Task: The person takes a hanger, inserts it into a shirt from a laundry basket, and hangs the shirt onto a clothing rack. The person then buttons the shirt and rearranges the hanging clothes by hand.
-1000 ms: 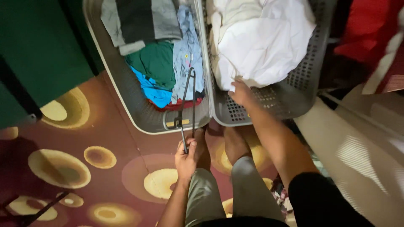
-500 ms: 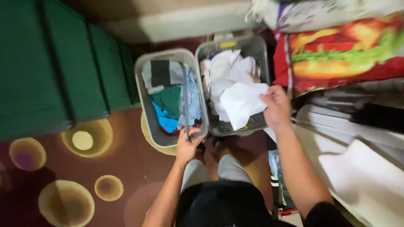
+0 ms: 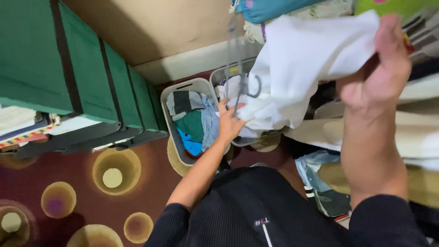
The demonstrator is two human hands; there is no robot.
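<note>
From the head view, the right hand [image 3: 382,73] is raised high at the upper right, its grip closed on the top edge of a white garment [image 3: 302,64], which hangs down and to the left from the fingers toward the baskets. The cloth's long axis runs from the upper right, at the hand, to the lower left, where its lower folds bunch just above the right basket [image 3: 238,73].

The left hand [image 3: 228,123] reaches forward below it, its grip closed on a dark clothes hanger [image 3: 238,87]. The hanger stands nearly upright, its long axis running from the hand up toward the top of the frame, with the curved hook showing against the white cloth beside the hand. Hanger and garment overlap in the view; whether they touch I cannot tell.

Just left of the hand sits the left basket [image 3: 171,119], pale grey, holding folded clothes in grey, green and blue. Green storage boxes [image 3: 68,59] line the left side, near the basket. The floor is a maroon carpet [image 3: 59,174] with yellow circles. Piled fabrics lie at the right, behind the raised arm.
</note>
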